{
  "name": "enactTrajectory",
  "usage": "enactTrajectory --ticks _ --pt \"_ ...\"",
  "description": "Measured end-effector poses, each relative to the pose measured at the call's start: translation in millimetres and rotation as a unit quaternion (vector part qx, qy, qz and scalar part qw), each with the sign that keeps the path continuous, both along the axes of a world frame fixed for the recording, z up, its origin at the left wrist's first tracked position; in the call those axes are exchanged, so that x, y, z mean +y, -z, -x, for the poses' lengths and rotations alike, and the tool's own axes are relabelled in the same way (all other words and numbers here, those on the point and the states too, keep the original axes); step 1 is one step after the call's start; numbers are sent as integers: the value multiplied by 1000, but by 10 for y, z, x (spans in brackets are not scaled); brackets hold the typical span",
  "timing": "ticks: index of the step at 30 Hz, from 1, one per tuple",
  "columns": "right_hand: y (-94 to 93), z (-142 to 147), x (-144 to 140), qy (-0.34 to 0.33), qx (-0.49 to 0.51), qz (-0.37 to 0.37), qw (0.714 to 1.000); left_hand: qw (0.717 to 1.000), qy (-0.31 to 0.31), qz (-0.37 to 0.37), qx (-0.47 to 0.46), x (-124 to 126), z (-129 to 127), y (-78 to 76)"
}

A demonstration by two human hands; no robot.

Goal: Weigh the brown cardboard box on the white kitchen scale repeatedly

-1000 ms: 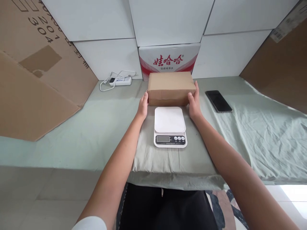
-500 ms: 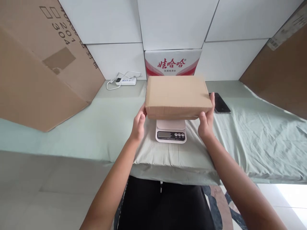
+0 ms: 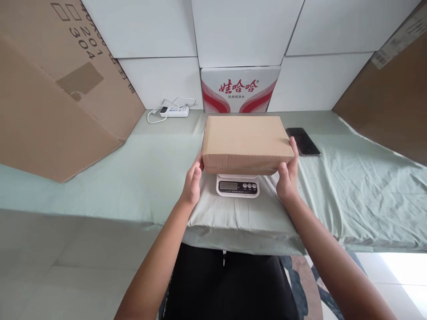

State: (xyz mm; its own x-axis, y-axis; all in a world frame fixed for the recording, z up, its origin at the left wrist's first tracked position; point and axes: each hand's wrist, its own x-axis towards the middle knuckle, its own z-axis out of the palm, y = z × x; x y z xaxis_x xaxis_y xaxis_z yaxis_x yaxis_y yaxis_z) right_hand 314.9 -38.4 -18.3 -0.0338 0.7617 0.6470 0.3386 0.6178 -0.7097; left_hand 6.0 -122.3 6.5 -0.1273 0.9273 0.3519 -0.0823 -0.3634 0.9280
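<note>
A flat brown cardboard box [image 3: 246, 141] lies over a small white digital scale [image 3: 237, 186], hiding the scale's platform; only the display strip and buttons show. My left hand [image 3: 192, 181] grips the box's near left corner, and my right hand [image 3: 287, 175] grips its near right corner. The scale stands on a pale green cloth [image 3: 140, 178] that covers the table.
A black phone [image 3: 303, 141] lies right of the box. A white power strip with cable [image 3: 173, 111] is at the back left. A red-and-white printed carton [image 3: 240, 89] stands against the white wall. Large cardboard sheets [image 3: 50, 98] lean at both sides.
Both hands lifted the box from behind the scale, brought it toward me and lowered it over the scale's platform.
</note>
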Motion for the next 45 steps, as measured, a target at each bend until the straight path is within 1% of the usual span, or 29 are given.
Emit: enactTrajectory --ticks 5,10,13,16,18,20,22,24,25,26,27,29,31,33,36,41,45 --pt "-68 12 -25 13 1 3 1000 1000 9 -6 21 12 48 47" --pt "-131 13 -36 41 27 -13 999 1000 -7 -3 -13 4 80 62" --pt "-115 10 -44 39 17 -13 999 1000 4 6 -12 -2 59 52" --pt "-134 19 -46 27 7 -18 999 1000 18 6 -7 7 44 -24" --pt "-231 43 -13 15 13 -37 999 1000 16 -14 -4 57 64 -140" --pt "-400 89 86 -2 25 -76 997 999 11 -51 -1 185 106 -291" --pt "-579 160 277 -16 39 -118 992 996 11 -87 -1 417 153 -420" --pt "-681 244 550 -10 43 -132 990 995 12 -99 -4 739 184 -460" --pt "-680 284 703 -10 41 -125 991 996 2 -86 -4 916 190 -435" --pt "-643 319 853 -15 42 -111 993 998 -6 -64 -4 1089 191 -379" --pt "-573 346 993 -24 36 -81 996 999 -12 -43 -10 1248 189 -298" --pt "-370 377 1212 -27 43 -28 998 1000 -17 -11 -19 1496 185 -99" --pt "-159 378 1330 -28 45 15 998 1000 -15 13 -19 1629 191 89" --pt "-18 359 1367 -30 42 41 998 999 -13 27 -16 1669 204 212" --pt "37 332 1364 -37 39 62 997 999 -13 42 -18 1657 207 272" --pt "18 336 1391 -30 39 72 996 997 -9 75 -22 1652 167 268" --pt "68 311 1416 -35 88 112 989 995 -21 95 -17 1652 236 243"
